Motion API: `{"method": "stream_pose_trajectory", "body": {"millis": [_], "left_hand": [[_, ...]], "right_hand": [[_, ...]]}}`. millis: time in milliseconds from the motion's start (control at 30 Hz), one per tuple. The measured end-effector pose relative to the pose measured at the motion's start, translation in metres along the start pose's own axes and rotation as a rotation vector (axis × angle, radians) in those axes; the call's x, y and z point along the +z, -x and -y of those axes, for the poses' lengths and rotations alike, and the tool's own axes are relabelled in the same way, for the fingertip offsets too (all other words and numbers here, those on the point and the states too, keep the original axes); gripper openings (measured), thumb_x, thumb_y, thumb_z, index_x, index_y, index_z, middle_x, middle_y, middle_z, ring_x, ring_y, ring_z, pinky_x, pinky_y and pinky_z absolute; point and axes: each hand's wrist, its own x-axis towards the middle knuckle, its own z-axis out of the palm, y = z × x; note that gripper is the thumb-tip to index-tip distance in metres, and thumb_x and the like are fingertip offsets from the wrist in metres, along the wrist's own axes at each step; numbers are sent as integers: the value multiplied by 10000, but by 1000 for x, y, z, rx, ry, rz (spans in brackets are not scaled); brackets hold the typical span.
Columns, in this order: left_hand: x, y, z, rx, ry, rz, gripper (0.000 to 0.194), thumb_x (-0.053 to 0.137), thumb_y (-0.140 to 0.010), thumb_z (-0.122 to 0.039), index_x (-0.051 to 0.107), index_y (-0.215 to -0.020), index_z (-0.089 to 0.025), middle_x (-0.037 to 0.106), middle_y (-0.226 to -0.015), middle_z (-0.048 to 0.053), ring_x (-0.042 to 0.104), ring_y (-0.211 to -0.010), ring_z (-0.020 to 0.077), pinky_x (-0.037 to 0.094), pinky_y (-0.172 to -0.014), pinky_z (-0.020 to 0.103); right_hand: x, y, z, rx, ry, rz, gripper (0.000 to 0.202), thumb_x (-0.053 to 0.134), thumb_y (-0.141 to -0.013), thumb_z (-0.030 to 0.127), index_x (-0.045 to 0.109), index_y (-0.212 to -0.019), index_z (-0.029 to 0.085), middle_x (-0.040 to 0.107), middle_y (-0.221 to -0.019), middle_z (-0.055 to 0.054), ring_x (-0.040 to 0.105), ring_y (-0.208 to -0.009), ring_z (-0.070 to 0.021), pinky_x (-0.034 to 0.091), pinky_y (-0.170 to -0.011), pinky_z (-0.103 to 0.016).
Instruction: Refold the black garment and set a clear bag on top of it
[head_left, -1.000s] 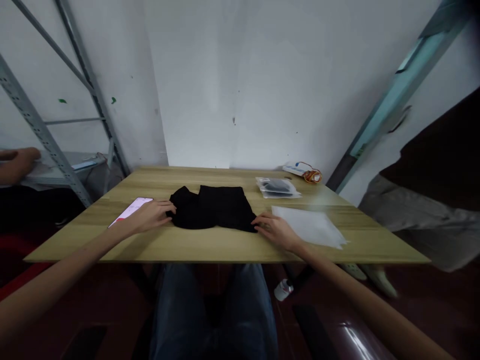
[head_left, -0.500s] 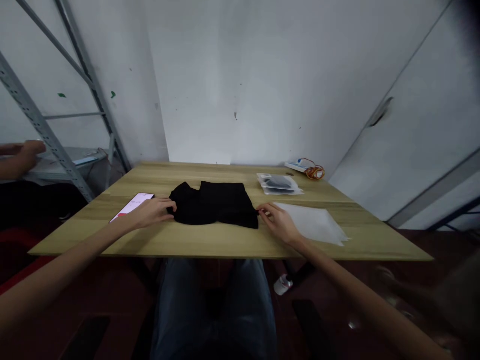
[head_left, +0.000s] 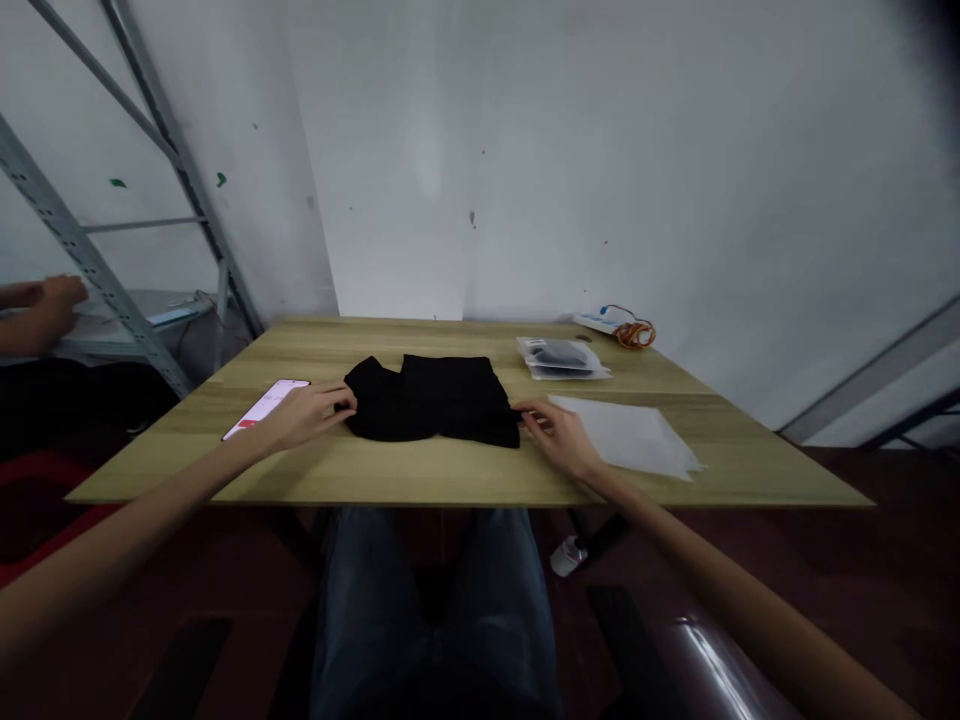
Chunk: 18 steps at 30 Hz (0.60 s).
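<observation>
A folded black garment (head_left: pixel 435 399) lies in the middle of the wooden table (head_left: pixel 465 478). My left hand (head_left: pixel 304 415) rests at its left edge, fingertips touching the cloth. At the right edge my right hand (head_left: pixel 556 433) pinches the garment's near right corner. Whether either hand truly grips the cloth is hard to tell; both touch it.
A phone (head_left: pixel 264 407) with a lit screen lies left of my left hand. A flat clear bag (head_left: pixel 630 437) lies right of my right hand, a packed bag (head_left: pixel 561 357) behind it, an orange cable (head_left: pixel 626 331) at the back. Another person's hand (head_left: pixel 45 303) is at the metal shelf (head_left: pixel 112 290), far left.
The person standing at the right has left the view. My right hand moved slightly along the garment's right edge; my left hand stayed at the left edge.
</observation>
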Motion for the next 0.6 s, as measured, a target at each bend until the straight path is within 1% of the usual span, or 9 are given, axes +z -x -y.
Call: {"method": "stream_pose_trajectory", "body": {"millis": [33,100,167,200,267,333,433,500,600], "left_hand": [[4,-2,-10,42,4,22,283,584,-987,-526,734,-941,-291,740,-960,16,696,-886,204,530,-820,306],[17,-9,-33,98,19,29,301,517,-1041,-484,730,-1017,-272,730,-992,40,688,-922,210,532,-857,325],[35,-18,-53,125,14,13,274,543,-1037,-470,729,-1041,-268,721,-994,50,683,-934,221,536,-854,335],[45,-22,-60,137,-4,27,252,564,-1029,-457,728,-1062,-269,723,-1016,56,684,-968,232,537,-858,342],[61,-30,-69,152,-53,76,198,577,-1017,-389,731,-1037,-265,723,-1023,68,684,-998,247,536,-828,341],[70,-34,-71,141,-103,130,174,570,-1010,-327,731,-1013,-261,724,-1033,72,684,-1009,246,529,-793,328],[67,-33,-66,125,-169,179,147,595,-997,-305,729,-1026,-253,726,-1077,66,675,-1041,239,522,-782,317],[59,-29,-60,141,-212,199,123,621,-980,-292,729,-1012,-244,725,-1106,64,660,-1070,244,522,-800,324],[46,-23,-50,144,-247,199,129,598,-960,-223,726,-962,-238,726,-1103,64,650,-1065,249,524,-829,342]], "right_hand": [[1,-1,2,0,-8,-4,256,524,-1026,355,724,-1156,263,784,-1134,-71,786,-900,-225,677,-779,-372],[3,-7,6,-1,-22,-21,257,534,-1024,365,733,-1147,258,788,-1097,-65,788,-879,-221,673,-756,-356],[4,-14,11,-6,-19,-55,258,534,-1025,371,739,-1129,253,793,-1064,-60,791,-859,-216,664,-735,-336],[4,-17,12,-9,-14,-73,258,533,-1026,374,741,-1117,252,795,-1048,-57,793,-851,-214,658,-723,-327],[3,-22,15,-7,-3,-98,262,527,-1032,388,740,-1097,250,798,-1007,-50,795,-819,-208,647,-701,-313],[1,-24,16,8,-2,-109,276,524,-1036,415,736,-1086,246,798,-944,-44,794,-782,-205,642,-679,-307],[-3,-21,15,26,-22,-106,315,528,-1034,465,740,-1073,234,797,-897,-55,797,-784,-215,654,-680,-319],[-4,-17,12,38,-49,-100,338,534,-1030,486,745,-1070,226,800,-920,-70,798,-795,-221,668,-693,-335],[-5,-11,8,69,-99,-105,362,553,-1018,525,750,-1070,227,800,-990,-84,799,-819,-226,687,-703,-353]]}}
